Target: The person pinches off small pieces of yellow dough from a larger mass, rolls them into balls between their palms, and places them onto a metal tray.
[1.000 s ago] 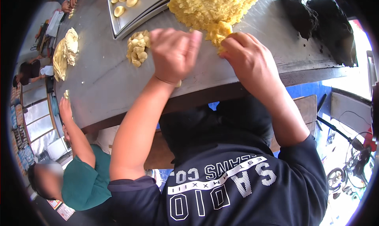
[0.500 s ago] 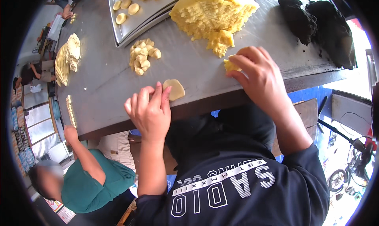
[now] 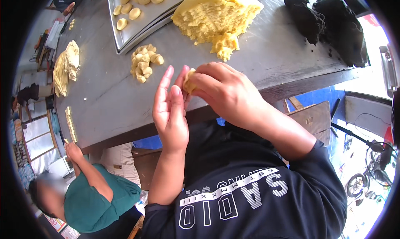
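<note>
A: Right hand (image 3: 227,93) — what is held?
B: A dough piece (image 3: 189,81), pinched against the flat, open left hand (image 3: 171,109), above the desk (image 3: 108,101) edge.
A: Handling?
B: Judged soft, light; best gripped gently around its sides.

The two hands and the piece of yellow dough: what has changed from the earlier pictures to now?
The left hand rose from the table edge and now stands open against the right hand, which has come leftward with the small dough piece pressed between both. The big dough block, pile of pieces and tray stayed in place.
</note>
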`<state>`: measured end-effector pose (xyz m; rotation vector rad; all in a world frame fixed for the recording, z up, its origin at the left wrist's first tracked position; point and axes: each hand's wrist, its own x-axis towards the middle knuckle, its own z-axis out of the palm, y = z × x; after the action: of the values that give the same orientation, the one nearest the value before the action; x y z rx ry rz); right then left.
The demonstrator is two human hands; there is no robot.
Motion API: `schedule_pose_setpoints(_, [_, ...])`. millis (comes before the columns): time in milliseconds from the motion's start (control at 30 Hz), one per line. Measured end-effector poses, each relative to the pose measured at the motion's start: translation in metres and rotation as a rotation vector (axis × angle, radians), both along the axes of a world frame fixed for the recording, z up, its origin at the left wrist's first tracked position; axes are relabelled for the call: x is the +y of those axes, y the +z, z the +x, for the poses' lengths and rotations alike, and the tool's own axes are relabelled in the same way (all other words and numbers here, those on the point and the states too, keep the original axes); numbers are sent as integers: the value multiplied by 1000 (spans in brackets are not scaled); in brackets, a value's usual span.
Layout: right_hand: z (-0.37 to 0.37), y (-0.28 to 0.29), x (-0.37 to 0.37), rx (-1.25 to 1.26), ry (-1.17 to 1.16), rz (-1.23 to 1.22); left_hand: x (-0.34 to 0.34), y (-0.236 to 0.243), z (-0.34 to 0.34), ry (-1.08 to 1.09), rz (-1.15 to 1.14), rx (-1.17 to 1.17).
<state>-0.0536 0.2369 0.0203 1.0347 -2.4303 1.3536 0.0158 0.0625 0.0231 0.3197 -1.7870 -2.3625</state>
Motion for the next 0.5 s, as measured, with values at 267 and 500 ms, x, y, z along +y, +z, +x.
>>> schedule_pose_setpoints(267, [-8, 6, 5, -197, 179, -146, -49, -22, -17, -240, -877, 191])
schedule_pose_setpoints(500, [4, -1, 1, 2, 227, -14, -34, -24, -41, -198, -1085, 358])
